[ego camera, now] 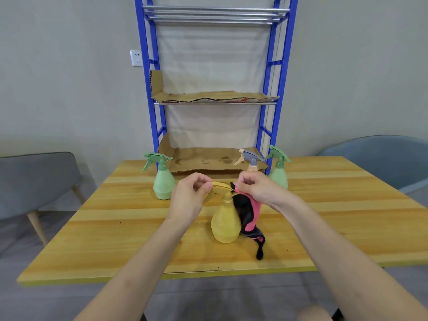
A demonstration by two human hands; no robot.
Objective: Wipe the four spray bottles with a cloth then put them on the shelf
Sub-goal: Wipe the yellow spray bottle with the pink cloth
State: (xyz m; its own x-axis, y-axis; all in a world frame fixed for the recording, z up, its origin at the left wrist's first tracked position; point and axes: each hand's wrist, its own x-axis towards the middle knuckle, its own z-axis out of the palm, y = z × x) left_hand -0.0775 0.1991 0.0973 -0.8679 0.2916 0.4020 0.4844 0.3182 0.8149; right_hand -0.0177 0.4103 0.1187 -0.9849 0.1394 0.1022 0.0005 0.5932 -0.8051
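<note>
upright near the middle of the wooden table [115,228]: yellow spray bottle [225,224], pear-shaped, base flat on the tabletop. pinching the front end of its yellow trigger head between thumb and forefinger: left hand [190,198], remaining fingers curled in. at the other end of that head, right hand [257,189], fingertips pressed together on a pink and black cloth [249,214], bunched against the rear of the trigger head. from there, draped down the bottle's right side, tail end lying on the table just beside the base. further back, three more bottles, all upright on the table: green spray bottle [164,181] at the left, behind the left hand; peach spray bottle [251,159] with a grey trigger, body mostly hidden behind the right hand; second green spray bottle [279,172] just right of it, beside the rack's right leg. behind them, against the grey wall, blue metal shelf [148,77], with sheets of cardboard [208,158] lining the lowest and middle levels and silver bars across the top. grey chair [34,181] left of the table, blue-grey chair [382,156] at the right. white wall socket [136,57] just left of the shelf frame.
</note>
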